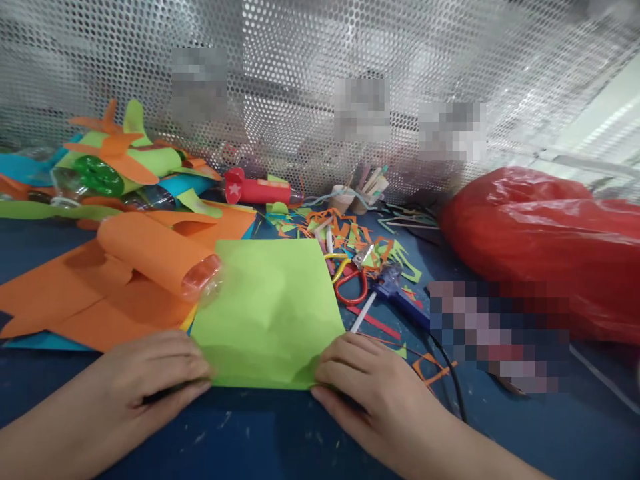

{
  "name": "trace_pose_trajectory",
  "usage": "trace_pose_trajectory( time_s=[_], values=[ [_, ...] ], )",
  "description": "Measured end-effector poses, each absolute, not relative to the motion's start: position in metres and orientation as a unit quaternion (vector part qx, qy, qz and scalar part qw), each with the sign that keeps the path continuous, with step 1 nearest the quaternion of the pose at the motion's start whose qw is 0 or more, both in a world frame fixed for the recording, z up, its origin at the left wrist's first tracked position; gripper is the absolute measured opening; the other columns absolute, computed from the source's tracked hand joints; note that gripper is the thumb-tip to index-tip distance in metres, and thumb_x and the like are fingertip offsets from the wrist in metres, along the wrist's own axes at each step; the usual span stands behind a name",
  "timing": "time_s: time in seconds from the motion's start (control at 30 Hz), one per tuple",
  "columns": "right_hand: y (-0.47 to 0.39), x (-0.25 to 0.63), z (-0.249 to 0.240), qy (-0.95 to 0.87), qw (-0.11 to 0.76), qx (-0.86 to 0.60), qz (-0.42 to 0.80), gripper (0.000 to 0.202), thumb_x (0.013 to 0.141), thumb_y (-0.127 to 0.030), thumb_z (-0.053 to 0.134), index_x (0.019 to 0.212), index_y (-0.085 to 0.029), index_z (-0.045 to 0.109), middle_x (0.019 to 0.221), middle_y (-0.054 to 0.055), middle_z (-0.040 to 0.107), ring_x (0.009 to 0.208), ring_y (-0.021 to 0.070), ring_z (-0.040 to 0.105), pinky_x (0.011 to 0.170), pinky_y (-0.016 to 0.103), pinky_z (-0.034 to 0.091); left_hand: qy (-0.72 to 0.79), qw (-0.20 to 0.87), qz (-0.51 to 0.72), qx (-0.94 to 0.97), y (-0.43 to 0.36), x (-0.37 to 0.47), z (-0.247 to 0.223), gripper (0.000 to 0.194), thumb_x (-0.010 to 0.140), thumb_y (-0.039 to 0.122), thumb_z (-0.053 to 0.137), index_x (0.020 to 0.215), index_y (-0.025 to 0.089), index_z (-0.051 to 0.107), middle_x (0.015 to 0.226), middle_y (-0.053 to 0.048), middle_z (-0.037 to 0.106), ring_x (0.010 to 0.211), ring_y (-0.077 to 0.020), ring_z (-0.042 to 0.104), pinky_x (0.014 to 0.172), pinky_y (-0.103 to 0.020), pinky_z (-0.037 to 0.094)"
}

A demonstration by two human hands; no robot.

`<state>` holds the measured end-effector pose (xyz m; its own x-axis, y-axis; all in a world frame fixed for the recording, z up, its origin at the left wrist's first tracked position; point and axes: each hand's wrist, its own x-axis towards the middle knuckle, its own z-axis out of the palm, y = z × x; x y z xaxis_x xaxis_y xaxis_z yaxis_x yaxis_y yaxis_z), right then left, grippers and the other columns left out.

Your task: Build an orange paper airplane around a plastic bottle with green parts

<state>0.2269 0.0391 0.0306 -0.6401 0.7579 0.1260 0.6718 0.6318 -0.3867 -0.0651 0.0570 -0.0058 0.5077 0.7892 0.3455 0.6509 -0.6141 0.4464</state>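
Observation:
A light green sheet of paper (273, 307) lies in front of me on the blue table. Its near left corner is pinched between the thumb and fingers of my left hand (155, 377). At the near right corner, my right hand (363, 380) grips the same sheet, thumb below and fingers on top. Both hands are closed, and their fingertips partly hide the corners. Just left of the sheet rests a clear plastic bottle wrapped in orange paper (150, 257), lying on orange sheets (115, 320).
Scissors (353, 283) and a blue glue gun (403, 297) with a black cord lie to the right. Paper scraps (345, 227) are strewn behind them. Paper-covered bottles (125, 163) pile up at back left. A red plastic bag (530, 247) bulges at right, before a perforated metal screen (295, 87).

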Motion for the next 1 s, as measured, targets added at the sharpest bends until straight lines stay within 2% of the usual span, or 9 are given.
trace_pose_trajectory(
  time_s=[0.07, 0.17, 0.23, 0.33, 0.47, 0.63, 0.8, 0.9, 1.0],
  values=[
    [0.04, 0.228, 0.029, -0.881, 0.148, -0.418, 0.162, 0.01, 0.088, -0.021, 0.052, 0.09, -0.02, 0.062, 0.087, 0.003, 0.065, 0.085, 0.0178, 0.058, 0.076, 0.03, 0.044, 0.418, 0.148, 0.209, 0.872, 0.062, -0.073, -0.008, 0.02, 0.085, 0.037, 0.054, 0.085, 0.03, 0.072, 0.084, 0.003, 0.073, 0.08, -0.0155, 0.068, 0.075, -0.024, 0.055],
    [0.044, 0.232, 0.026, -0.851, 0.167, -0.466, 0.177, 0.009, 0.088, -0.02, 0.052, 0.089, -0.022, 0.061, 0.086, 0.001, 0.066, 0.082, 0.0162, 0.06, 0.074, 0.028, 0.045, 0.467, 0.149, 0.168, 0.855, 0.064, -0.079, -0.013, 0.026, 0.083, 0.047, 0.054, 0.088, 0.029, 0.072, 0.089, 0.001, 0.074, 0.085, -0.0197, 0.069, 0.074, -0.027, 0.057],
    [0.047, 0.234, 0.023, -0.815, 0.176, -0.523, 0.175, 0.008, 0.087, -0.021, 0.055, 0.094, -0.024, 0.058, 0.084, 0.0, 0.066, 0.077, 0.0155, 0.062, 0.068, 0.026, 0.046, 0.517, 0.146, 0.153, 0.829, 0.063, -0.079, -0.015, 0.032, 0.081, 0.054, 0.053, 0.096, 0.032, 0.07, 0.097, 0.002, 0.074, 0.089, -0.0218, 0.069, 0.073, -0.029, 0.058],
    [0.05, 0.235, 0.019, -0.773, 0.172, -0.587, 0.167, 0.022, 0.082, -0.021, 0.062, 0.1, -0.024, 0.051, 0.082, -0.002, 0.066, 0.072, 0.016, 0.063, 0.062, 0.025, 0.046, 0.566, 0.156, 0.138, 0.797, 0.059, -0.075, -0.016, 0.041, 0.081, 0.058, 0.051, 0.115, 0.037, 0.06, 0.111, 0.003, 0.07, 0.097, -0.0224, 0.068, 0.074, -0.031, 0.058],
    [0.053, 0.233, 0.016, -0.782, 0.156, -0.583, 0.156, 0.016, 0.082, -0.021, 0.062, 0.092, -0.024, 0.05, 0.081, -0.002, 0.065, 0.069, 0.016, 0.063, 0.059, 0.024, 0.044, 0.568, 0.147, 0.156, 0.794, 0.057, -0.07, -0.015, 0.043, 0.082, 0.058, 0.049, 0.119, 0.036, 0.056, 0.112, 0.003, 0.069, 0.098, -0.0215, 0.067, 0.077, -0.032, 0.057],
    [0.053, 0.232, 0.014, -0.8, 0.144, -0.567, 0.138, 0.014, 0.085, -0.021, 0.06, 0.094, -0.023, 0.049, 0.087, 0.0, 0.065, 0.071, 0.0169, 0.064, 0.06, 0.025, 0.045, 0.518, 0.133, 0.18, 0.826, 0.057, -0.07, -0.019, 0.038, 0.085, 0.051, 0.049, 0.115, 0.028, 0.058, 0.104, -0.001, 0.071, 0.081, -0.019, 0.071, 0.065, -0.027, 0.059],
    [0.05, 0.232, 0.014, -0.803, 0.133, -0.567, 0.13, 0.015, 0.085, -0.021, 0.059, 0.094, -0.023, 0.048, 0.09, 0.001, 0.062, 0.071, 0.0176, 0.063, 0.058, 0.026, 0.046, 0.422, 0.081, 0.193, 0.882, 0.057, -0.074, -0.024, 0.034, 0.092, 0.034, 0.042, 0.124, 0.029, 0.052, 0.111, -0.003, 0.064, 0.099, -0.018, 0.064, 0.078, -0.029, 0.056],
    [0.05, 0.232, 0.014, -0.813, 0.14, -0.55, 0.128, 0.012, 0.087, -0.02, 0.056, 0.095, -0.023, 0.048, 0.094, 0.001, 0.058, 0.071, 0.0162, 0.062, 0.061, 0.027, 0.047, 0.389, 0.019, 0.207, 0.898, 0.054, -0.072, -0.023, 0.035, 0.092, 0.024, 0.039, 0.122, 0.035, 0.055, 0.116, -0.006, 0.056, 0.094, -0.018, 0.061, 0.074, -0.03, 0.056],
    [0.051, 0.232, 0.014, -0.824, 0.155, -0.53, 0.128, 0.009, 0.089, -0.017, 0.053, 0.095, -0.023, 0.049, 0.099, 0.003, 0.054, 0.077, 0.0157, 0.06, 0.067, 0.028, 0.048, 0.38, -0.05, 0.226, 0.895, 0.049, -0.066, -0.02, 0.042, 0.092, 0.019, 0.034, 0.114, 0.044, 0.06, 0.119, -0.003, 0.054, 0.101, -0.0229, 0.054, 0.079, -0.038, 0.052]
  ],
)
